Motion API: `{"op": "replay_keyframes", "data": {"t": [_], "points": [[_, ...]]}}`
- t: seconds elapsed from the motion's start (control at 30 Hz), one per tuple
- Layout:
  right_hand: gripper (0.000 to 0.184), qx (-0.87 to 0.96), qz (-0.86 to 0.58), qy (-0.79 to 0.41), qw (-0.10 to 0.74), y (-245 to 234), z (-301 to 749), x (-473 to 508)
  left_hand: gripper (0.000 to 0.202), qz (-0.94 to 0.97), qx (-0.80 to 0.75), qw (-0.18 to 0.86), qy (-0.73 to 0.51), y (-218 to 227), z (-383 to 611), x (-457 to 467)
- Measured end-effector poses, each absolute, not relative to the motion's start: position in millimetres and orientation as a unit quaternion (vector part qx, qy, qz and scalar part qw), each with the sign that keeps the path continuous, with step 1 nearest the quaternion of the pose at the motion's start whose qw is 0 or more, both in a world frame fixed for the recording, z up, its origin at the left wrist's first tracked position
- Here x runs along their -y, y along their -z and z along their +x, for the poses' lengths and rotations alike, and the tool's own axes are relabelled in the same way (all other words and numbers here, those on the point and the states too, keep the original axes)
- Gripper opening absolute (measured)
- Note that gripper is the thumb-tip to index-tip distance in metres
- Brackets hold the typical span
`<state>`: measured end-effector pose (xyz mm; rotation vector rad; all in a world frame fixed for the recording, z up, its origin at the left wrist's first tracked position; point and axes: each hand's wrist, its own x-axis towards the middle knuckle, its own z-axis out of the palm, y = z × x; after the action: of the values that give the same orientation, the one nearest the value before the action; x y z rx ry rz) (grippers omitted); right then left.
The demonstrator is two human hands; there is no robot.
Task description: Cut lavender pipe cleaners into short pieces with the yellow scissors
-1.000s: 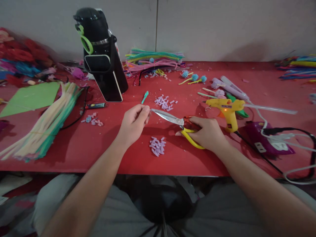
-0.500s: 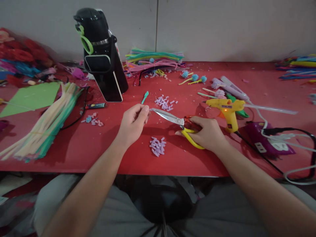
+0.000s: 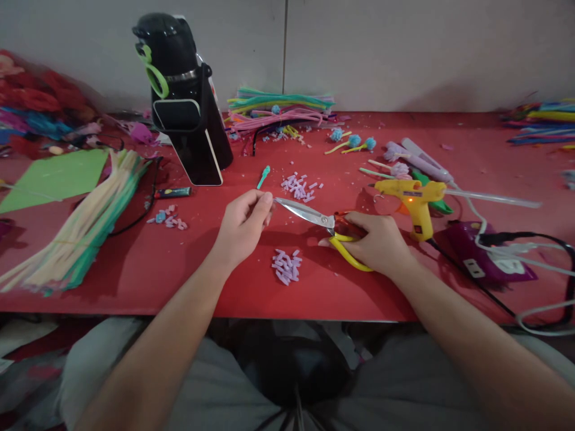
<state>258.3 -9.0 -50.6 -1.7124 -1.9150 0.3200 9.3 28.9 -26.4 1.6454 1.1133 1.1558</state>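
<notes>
My left hand (image 3: 245, 221) is closed, thumb and forefinger pinched together. What sits between the fingertips is too small to make out. Just beyond the knuckles shows a teal fuzzy stem (image 3: 264, 176) with a thicker tip; I cannot tell whether it lies on the table or is held. My right hand (image 3: 380, 239) grips scissors (image 3: 305, 212) with one red and one yellow handle. Their blades look nearly together, the tip right by my left fingertips. One pile of short lilac pieces (image 3: 286, 266) lies nearer me, and another lilac pile (image 3: 300, 186) lies behind the blades.
A yellow glue gun (image 3: 415, 197) with a lit orange light stands at right, beside a purple pouch (image 3: 485, 251) and cables. At left are a black bottle (image 3: 179, 78), a phone (image 3: 197, 155) and a bundle of pipe cleaners (image 3: 85, 221). Blue pompom stems (image 3: 354, 142) lie farther back.
Almost nothing differs. My left fingertips have shifted very slightly toward the scissor tip; both hands keep their hold.
</notes>
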Motion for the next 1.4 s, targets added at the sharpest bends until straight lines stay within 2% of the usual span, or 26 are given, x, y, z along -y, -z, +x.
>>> {"op": "replay_keyframes", "data": {"t": [0.33, 1.4], "points": [[0.060, 0.701, -0.640, -0.104, 0.296, 52.0, 257.5, 8.5, 0.030, 0.646, -0.439, 0.414, -0.469, 28.9, 9.4, -30.3], [0.061, 0.712, -0.628, -0.120, 0.290, 52.6, 258.9, 8.6, 0.023, 0.684, -0.419, 0.379, -0.462, 29.1, 5.6, -32.3]]}}
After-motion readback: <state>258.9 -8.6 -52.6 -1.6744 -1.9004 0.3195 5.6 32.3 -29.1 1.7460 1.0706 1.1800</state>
